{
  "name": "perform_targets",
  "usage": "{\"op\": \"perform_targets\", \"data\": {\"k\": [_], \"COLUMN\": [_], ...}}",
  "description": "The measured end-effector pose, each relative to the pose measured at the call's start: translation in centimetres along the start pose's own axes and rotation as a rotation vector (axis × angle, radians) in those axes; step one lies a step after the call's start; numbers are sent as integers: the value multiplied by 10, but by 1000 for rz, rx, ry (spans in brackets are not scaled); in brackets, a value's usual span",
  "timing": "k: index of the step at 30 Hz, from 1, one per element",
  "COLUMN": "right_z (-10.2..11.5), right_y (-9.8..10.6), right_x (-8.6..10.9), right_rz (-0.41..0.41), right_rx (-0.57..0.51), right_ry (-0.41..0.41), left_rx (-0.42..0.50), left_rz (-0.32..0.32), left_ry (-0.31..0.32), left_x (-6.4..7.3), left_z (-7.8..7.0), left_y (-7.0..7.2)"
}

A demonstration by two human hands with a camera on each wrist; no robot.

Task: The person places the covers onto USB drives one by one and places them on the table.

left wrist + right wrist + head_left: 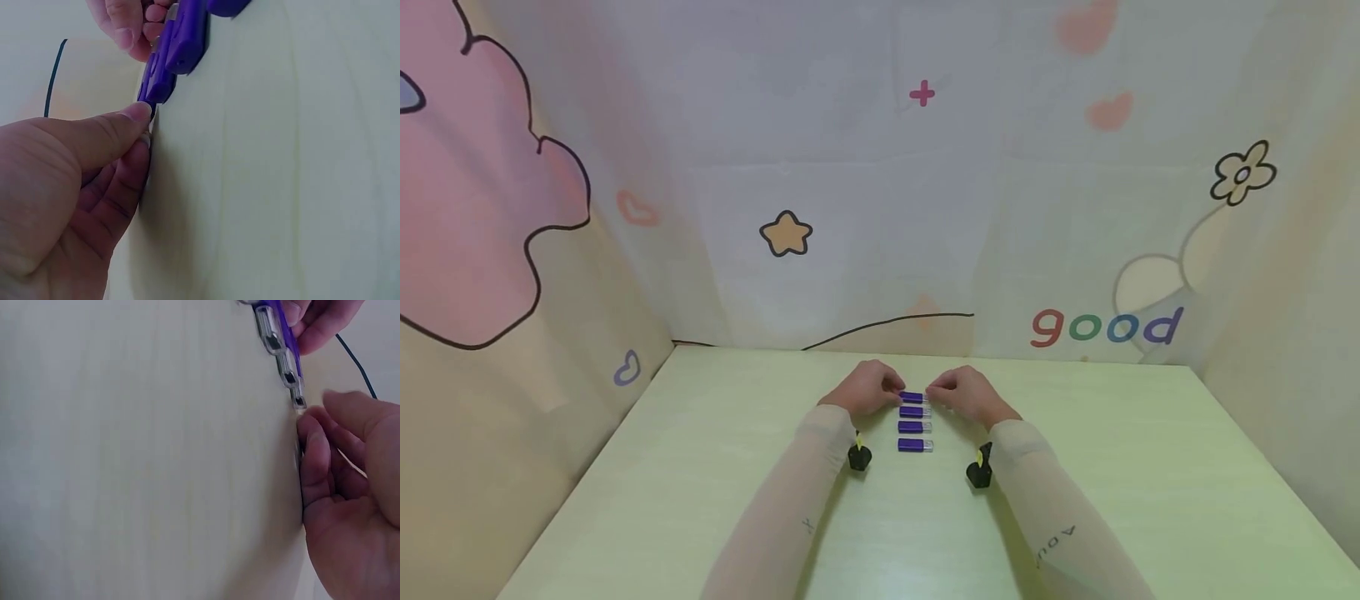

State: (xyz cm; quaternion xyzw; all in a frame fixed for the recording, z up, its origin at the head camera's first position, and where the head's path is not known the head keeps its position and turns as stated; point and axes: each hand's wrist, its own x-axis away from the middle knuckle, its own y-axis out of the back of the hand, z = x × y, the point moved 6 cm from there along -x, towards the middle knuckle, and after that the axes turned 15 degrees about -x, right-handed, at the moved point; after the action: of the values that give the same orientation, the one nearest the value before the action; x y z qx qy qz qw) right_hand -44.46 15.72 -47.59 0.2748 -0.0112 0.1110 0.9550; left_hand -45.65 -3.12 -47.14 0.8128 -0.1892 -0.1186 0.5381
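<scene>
Several purple USB flash drives with clear caps lie in a column on the table, their caps pointing right. At the purple end of the farthest flash drive [912, 397], my left hand [870, 388] pinches with thumb and index fingertip. My right hand [967, 393] is at its cap end, fingertips right by the clear cap [299, 399]; in the right wrist view the thumb stands apart from the index finger. Closer to me lie the other drives, the nearest flash drive [912, 446] being in front of both hands.
The pale wood-grain table [917, 533] reaches back to a printed cloth [865, 250] hung behind and at the sides. Black wrist-worn cameras [860, 457] hang below both sleeves, either side of the column.
</scene>
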Motion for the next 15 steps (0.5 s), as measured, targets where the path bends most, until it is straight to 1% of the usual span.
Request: {"op": "perform_targets", "data": {"k": [4,7,9,11,15], "right_z": [0,0,0,2,9], "right_y": [0,1,1,4,12], "right_x": [-5,-6,-5,-3,1], "right_rz": [-49,-65,-67,-82,-131], "right_rx": [-50,-107,-123,-116,-81], "right_ry": [-1,-10,-5,29,124], "left_rx": [59,75,71,66,100], "left_rz": [-1,-6,-24,-52,-92], "left_ry": [4,-10,-21,-32,-35], "left_x": [1,3,4,6,12], "left_z": [5,8,11,13,16], "left_y": [4,4,3,5,11]}}
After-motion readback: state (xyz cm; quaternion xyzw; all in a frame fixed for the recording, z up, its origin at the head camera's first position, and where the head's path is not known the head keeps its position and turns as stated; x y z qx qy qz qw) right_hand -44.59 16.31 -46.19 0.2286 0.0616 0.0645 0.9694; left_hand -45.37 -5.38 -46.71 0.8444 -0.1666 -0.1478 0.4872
